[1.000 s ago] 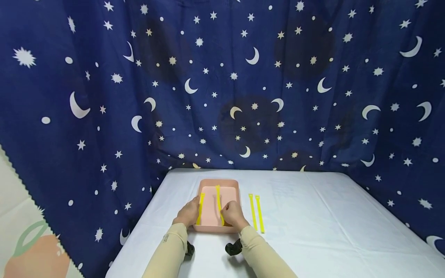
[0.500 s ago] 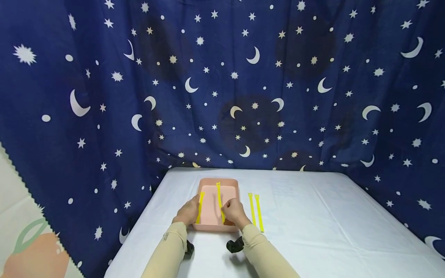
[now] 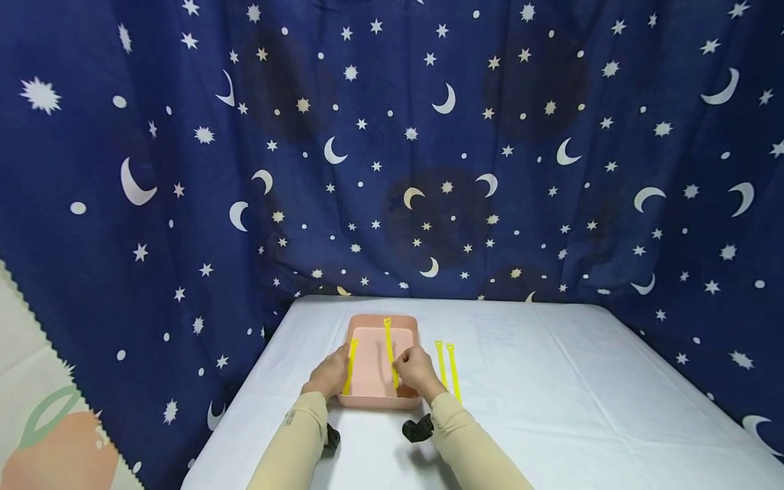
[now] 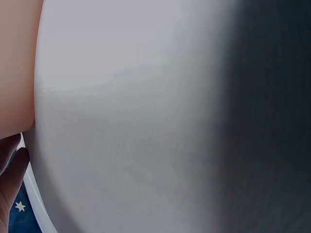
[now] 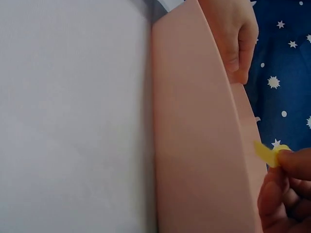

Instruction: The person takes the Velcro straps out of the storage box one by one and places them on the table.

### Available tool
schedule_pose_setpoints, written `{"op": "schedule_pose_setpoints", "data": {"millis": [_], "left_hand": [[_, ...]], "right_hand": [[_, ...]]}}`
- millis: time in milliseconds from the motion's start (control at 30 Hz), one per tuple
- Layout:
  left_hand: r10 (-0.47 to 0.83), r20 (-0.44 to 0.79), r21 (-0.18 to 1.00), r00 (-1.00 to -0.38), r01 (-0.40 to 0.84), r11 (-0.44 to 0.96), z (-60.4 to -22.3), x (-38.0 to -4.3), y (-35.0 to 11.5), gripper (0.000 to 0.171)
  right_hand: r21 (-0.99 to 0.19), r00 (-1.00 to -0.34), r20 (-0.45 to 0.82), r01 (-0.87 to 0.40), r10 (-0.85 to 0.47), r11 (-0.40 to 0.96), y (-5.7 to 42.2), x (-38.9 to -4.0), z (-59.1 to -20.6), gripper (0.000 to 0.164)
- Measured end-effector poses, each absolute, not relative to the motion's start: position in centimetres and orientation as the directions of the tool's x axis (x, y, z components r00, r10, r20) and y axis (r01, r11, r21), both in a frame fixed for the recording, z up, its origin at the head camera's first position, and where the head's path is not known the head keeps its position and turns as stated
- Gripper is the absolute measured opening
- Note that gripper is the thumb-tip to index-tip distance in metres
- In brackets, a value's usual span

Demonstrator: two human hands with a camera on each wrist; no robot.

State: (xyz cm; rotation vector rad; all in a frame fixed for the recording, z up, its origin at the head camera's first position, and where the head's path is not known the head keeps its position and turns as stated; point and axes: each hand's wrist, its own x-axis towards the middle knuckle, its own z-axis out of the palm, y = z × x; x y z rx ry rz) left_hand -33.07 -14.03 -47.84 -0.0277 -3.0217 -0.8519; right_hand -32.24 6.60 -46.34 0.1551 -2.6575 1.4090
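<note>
Head view looks forward and down from well back — wrist views, close in, face the tablecloth point(image 5: 73, 121) and share the tray point(image 5: 194, 121).

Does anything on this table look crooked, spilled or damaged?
Nothing stands out. The pink tray looks intact where visible, the right hand pinches a yellow strap over it, and two more straps lie side by side on the white cloth, which shows only faint creases.

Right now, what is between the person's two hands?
In the head view: a yellow strip by the left hand, pink tray floor, and the strip the right hand pinches.
</note>
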Motion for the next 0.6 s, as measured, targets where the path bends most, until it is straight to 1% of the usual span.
{"op": "schedule_pose_setpoints", "data": {"millis": [200,600], "left_hand": [[0.042,0.025,0.515,-0.999,0.049,0.856,-47.9,-33.2,-14.2,0.048],[0.019,0.023,0.502,-1.0,0.028,0.864,-48.0,-33.0,-14.0,0.048]], "right_hand": [[-0.825,-0.99,0.141,-0.127,-0.017,0.55,7.3,-32.3,-46.1,0.024],[-0.87,-0.994,0.11,-0.09,0.013,0.484,8.6,-32.2,-45.9,0.031]]}}
